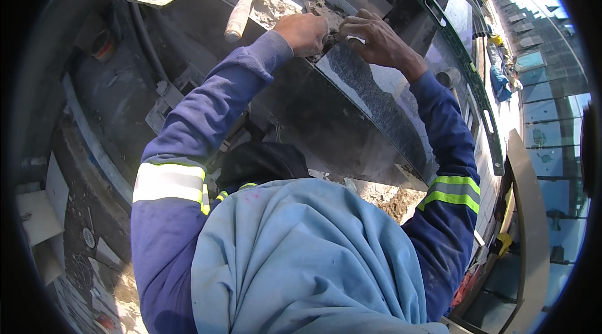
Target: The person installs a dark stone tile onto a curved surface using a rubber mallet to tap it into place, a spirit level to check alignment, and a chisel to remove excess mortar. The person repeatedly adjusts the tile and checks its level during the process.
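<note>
Head: left hand [303, 33], right hand [380, 40] seemingly touching mortar [326, 8].

No lettering, number, label or sign can be read here, neither on the long dark-green spirit level with oblong slots [463, 55], nor on the navy-blue fabric sleeves with reflective bands [200, 114], nor on the speckled dark-grey slab [376, 97].
</note>
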